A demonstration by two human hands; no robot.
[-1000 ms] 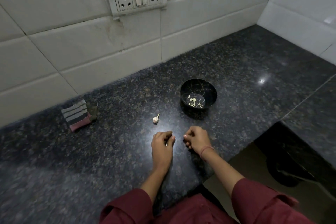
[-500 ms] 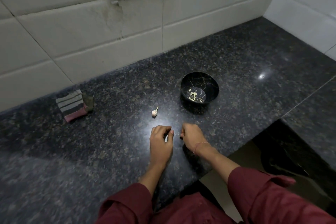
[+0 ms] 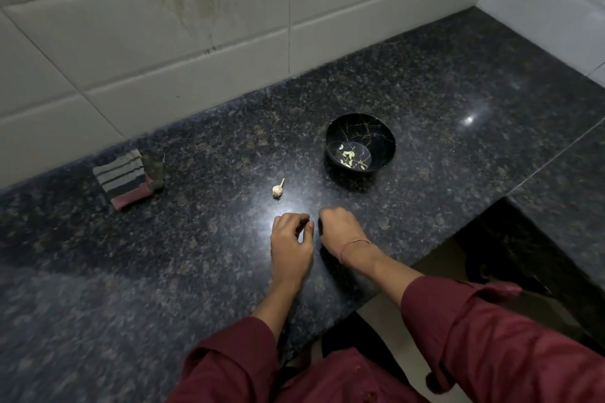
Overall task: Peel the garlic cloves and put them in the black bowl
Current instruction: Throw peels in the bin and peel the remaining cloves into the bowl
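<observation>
Near the black bowl (image 3: 357, 131), garlic bulb (image 3: 277, 190), stalk far-rightward; left hand (image 3: 291, 240) and right hand (image 3: 340, 232) curled, hold unclear.

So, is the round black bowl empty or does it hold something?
Not empty: the round black bowl stands upright with several pale peeled garlic cloves on its bottom.

Gold veins mark the black bowl (image 3: 360, 129), grey-pink stripes the cloth (image 3: 122, 180).
</observation>
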